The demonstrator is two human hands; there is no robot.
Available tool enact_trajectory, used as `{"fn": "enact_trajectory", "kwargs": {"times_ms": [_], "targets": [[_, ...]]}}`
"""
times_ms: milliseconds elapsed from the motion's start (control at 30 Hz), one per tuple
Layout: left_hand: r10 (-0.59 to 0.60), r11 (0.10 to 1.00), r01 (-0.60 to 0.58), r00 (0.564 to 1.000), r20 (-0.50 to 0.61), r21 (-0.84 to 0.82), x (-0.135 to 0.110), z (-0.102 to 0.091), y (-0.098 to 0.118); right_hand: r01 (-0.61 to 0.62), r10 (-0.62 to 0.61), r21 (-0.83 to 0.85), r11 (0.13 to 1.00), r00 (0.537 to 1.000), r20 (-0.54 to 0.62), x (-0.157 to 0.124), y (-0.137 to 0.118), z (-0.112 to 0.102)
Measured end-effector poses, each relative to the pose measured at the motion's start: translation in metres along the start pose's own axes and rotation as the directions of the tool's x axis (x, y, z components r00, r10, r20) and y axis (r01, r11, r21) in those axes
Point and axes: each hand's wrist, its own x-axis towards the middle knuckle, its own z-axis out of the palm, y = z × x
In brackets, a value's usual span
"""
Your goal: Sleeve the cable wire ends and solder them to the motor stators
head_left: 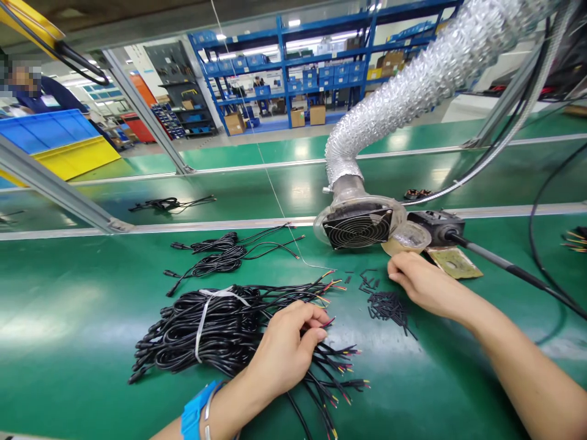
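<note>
My left hand pinches the stripped end of a black cable, a dark red wire tip sticking out past the fingers. Beneath and beside it lies a bundle of black cables, bound with a white tie, their coloured wire ends fanned to the right. My right hand is closed at the fingertips, near a small round yellowish dish; whatever it holds is hidden. Just left of and below that hand is a pile of short black tubes, with several loose ones above.
A round fume-extractor fan hangs on a silver duct. Right of it, a soldering iron rests in its holder beside a yellow sponge. Thin wire hangs from above. Two coiled cables lie behind the bundle.
</note>
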Motion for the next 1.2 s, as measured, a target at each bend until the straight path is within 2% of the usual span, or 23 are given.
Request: {"fn": "enact_trajectory", "kwargs": {"times_ms": [100,233,333,533,867,1067,1200], "targets": [[-0.001,1.0,0.001,1.0,-0.009,-0.004,0.0,-0.001,0.001,0.001,0.008,0.162,0.987,0.998,-0.056,-0.005,-0.033,0.0],[-0.014,1.0,0.013,1.0,-0.021,-0.024,0.001,-0.002,0.0,0.162,-0.139,0.43,0.888,0.987,-0.084,-0.013,-0.085,0.014],[-0.019,0.999,0.018,0.999,-0.031,-0.035,0.002,-0.002,-0.001,0.192,-0.155,0.516,0.835,0.981,-0.115,-0.016,-0.102,0.025],[-0.031,0.997,0.027,0.998,-0.049,-0.074,0.002,-0.001,-0.001,0.149,-0.085,0.604,0.783,0.988,-0.132,-0.016,-0.098,0.034],[-0.022,0.997,0.018,0.998,-0.051,-0.074,0.003,-0.002,0.001,0.168,-0.106,0.603,0.78,0.985,-0.138,-0.017,-0.099,0.036],[-0.001,1.0,0.001,1.0,-0.011,-0.027,0.002,-0.001,0.002,0.177,-0.127,0.593,0.785,0.984,-0.126,-0.017,-0.103,0.039],[-0.024,0.997,0.025,1.0,0.019,-0.071,0.001,-0.001,0.004,0.187,-0.138,0.621,0.761,0.982,-0.126,-0.017,-0.109,0.046]]}}
